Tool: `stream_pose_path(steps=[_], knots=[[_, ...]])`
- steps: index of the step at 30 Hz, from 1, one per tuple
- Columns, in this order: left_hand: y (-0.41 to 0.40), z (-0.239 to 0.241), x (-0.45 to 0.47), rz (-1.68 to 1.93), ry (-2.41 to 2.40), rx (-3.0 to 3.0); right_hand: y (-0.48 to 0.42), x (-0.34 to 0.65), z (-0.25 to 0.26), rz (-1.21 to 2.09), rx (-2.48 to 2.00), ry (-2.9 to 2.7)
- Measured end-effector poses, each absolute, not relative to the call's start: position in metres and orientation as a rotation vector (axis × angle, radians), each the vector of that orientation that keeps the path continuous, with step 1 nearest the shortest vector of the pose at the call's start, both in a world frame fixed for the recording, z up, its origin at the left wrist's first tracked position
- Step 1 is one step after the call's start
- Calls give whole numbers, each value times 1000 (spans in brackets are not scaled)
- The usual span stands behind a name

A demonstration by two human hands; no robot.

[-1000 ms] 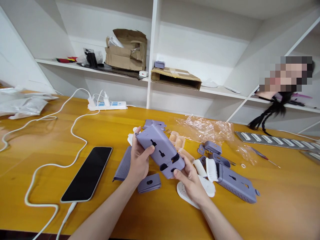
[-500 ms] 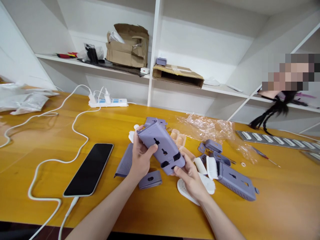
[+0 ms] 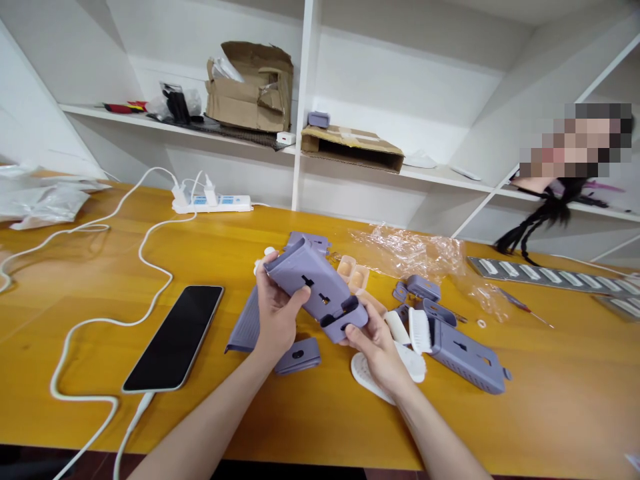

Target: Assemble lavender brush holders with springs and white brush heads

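Note:
A purple plastic housing (image 3: pixel 313 270) with keyhole-like slots hangs tilted above the table, its sides gripped by my left hand (image 3: pixel 280 313), thumb beside one slot. At its lower right end sits a smaller purple end piece (image 3: pixel 345 323), pinched by my right hand (image 3: pixel 377 347); dark openings show between the two parts. Below my left hand lie a ribbed purple panel (image 3: pixel 244 323) and a small purple block (image 3: pixel 299 356). Under my right hand is a white oval piece (image 3: pixel 370 380), with a white brush (image 3: pixel 420 330) and a slotted purple case (image 3: pixel 467 359) to its right.
A phone (image 3: pixel 175 337) on a white cable lies at left, near a power strip (image 3: pixel 215 203). Clear plastic wrap (image 3: pixel 410 250), peach trays (image 3: pixel 357 275), a screwdriver (image 3: pixel 520 303) and a metal strip (image 3: pixel 545 275) lie behind and right. Shelves hold a cardboard box (image 3: pixel 250 93). Another person's head is at right.
The end piece has turned slightly against the housing, and the dark openings between them look different. Both hands keep their hold. The whole view has shifted a little.

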State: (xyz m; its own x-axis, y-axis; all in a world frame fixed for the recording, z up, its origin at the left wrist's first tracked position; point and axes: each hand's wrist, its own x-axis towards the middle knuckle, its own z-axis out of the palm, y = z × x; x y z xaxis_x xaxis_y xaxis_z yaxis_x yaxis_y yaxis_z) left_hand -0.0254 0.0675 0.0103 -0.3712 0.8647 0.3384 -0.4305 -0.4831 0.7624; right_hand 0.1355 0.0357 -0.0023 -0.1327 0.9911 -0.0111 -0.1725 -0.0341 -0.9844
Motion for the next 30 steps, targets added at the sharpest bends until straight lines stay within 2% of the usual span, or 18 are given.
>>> stream_pose_path(steps=[17, 30], knots=[[68, 16, -29, 1811, 693, 819, 28, 136, -1, 1321, -952, -1306], [71, 10, -29, 1829, 712, 894, 32, 134, -2, 1389, -964, -1229]])
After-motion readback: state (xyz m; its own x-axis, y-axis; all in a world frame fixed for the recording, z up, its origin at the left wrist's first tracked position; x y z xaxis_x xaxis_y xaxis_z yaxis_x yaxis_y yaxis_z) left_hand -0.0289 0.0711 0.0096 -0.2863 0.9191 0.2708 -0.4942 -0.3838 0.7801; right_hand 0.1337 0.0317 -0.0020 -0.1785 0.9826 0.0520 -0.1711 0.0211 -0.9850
